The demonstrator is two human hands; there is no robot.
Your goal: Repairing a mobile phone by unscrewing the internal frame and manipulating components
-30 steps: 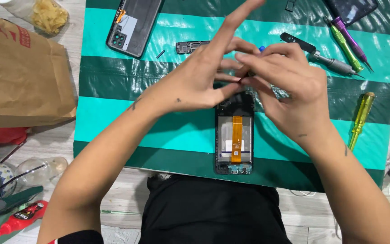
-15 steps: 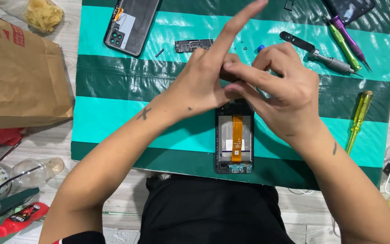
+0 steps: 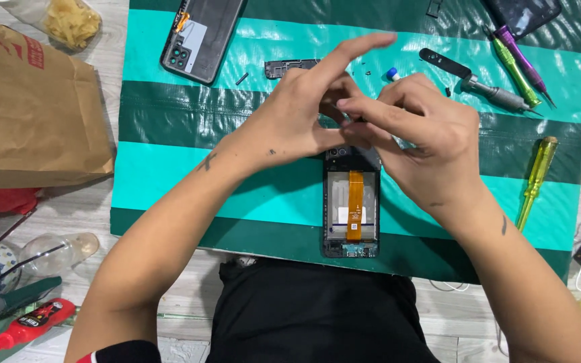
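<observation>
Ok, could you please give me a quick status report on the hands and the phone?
Left hand and right hand pinched together above opened phone. What they pinch: hidden. Nothing in the way.

The mat (image 3: 169,134) lies on the floor (image 3: 89,215), directly ahead of the person. The opened phone (image 3: 351,202) lies on the mat at its near centre edge. The left hand (image 3: 297,114) and right hand (image 3: 425,141) meet directly above the phone's far end, fingertips touching. The back cover (image 3: 200,37) lies on the mat at far left; a small bracket (image 3: 290,67) lies between it and the hands. Three screwdrivers (image 3: 499,97) lie on the mat at far right, a fourth screwdriver (image 3: 536,178) nearer. The paper bag (image 3: 35,121) sits left of the mat. A bottle (image 3: 55,252) and glue tube (image 3: 31,323) lie on the floor at near left.
</observation>
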